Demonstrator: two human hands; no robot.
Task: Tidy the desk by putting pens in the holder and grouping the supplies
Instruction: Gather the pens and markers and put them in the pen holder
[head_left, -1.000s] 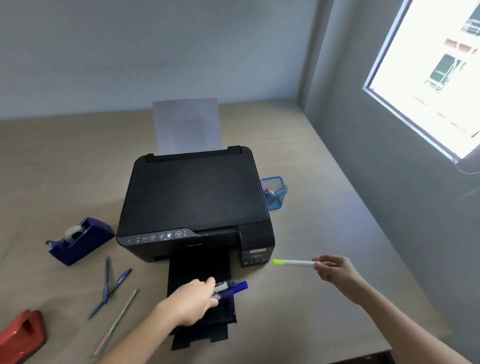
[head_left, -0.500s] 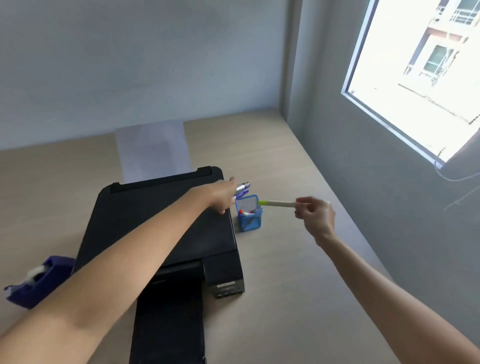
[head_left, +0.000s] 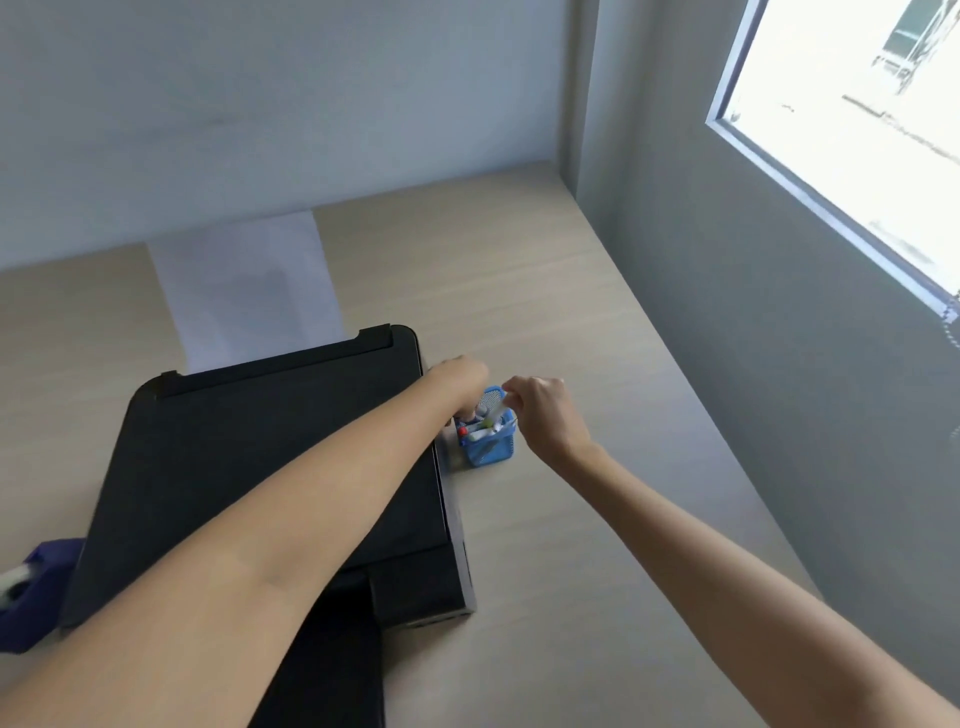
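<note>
The right hand (head_left: 545, 410) pinches a white pen (head_left: 493, 415) by its top, tip already inside the blue mesh holder (head_left: 488, 447). The left hand (head_left: 460, 382) curls over the holder's near corner; whether it grips anything cannot be told. The holder sits on the table (head_left: 545, 312) just beside the printer (head_left: 260, 457). Best to release each pen upright and lift both hands straight up, so the light holder does not tip.

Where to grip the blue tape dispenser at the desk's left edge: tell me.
Judging by what shows, grip the dark blue plastic tape dispenser across its two flat side walls, coming down from above. The white tape roll sits at one end, so hold behind it. The left forearm and frame edge hide much of it.
</note>
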